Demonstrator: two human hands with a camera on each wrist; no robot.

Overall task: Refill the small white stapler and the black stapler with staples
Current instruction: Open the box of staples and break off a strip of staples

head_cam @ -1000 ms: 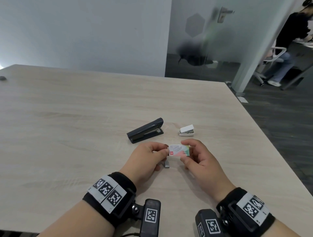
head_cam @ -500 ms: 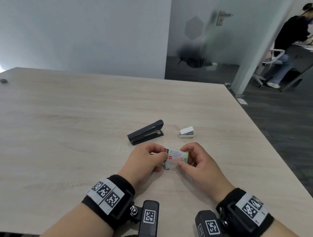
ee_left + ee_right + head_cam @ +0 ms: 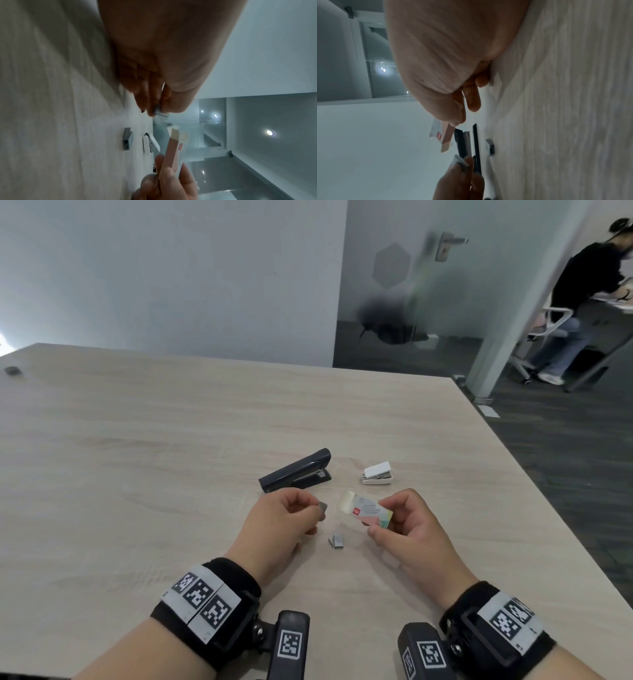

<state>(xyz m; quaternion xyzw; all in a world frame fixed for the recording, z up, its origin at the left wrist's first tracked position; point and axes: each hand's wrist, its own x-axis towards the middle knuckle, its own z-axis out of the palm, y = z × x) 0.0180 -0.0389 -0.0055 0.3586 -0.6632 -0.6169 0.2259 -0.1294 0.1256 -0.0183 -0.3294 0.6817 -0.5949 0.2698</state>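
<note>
The black stapler (image 3: pixel 296 470) lies on the table (image 3: pixel 137 457), just past your left hand (image 3: pixel 274 522). The small white stapler (image 3: pixel 376 473) sits to its right, just past your right hand (image 3: pixel 407 529). The two staplers lie apart with bare wood between them.

Your left hand pinches a small strip of staples (image 3: pixel 322 507) between thumb and fingertip, lifted off the table. Your right hand grips the staple box (image 3: pixel 368 510) with curled fingers, and the box's left flap hangs open. A second strip of staples (image 3: pixel 335 541) lies on the wood between your hands, nearer to you than the box.

Nothing stands between your hands and the staplers.

The right wrist view shows the black stapler (image 3: pixel 467 143) side on, with a gap between its top and base and a silver rail inside; the head view shows that less well. The left wrist view shows the white stapler (image 3: pixel 150 144) with its top lifted, right beside the loose strip (image 3: pixel 127 138).

There is wide bare wood to the left and far side. The table's right edge is closer. A small dark thing (image 3: pixel 13 370) lies far off at the left edge. Another person (image 3: pixel 582 302) sits at a desk past the glass wall.
</note>
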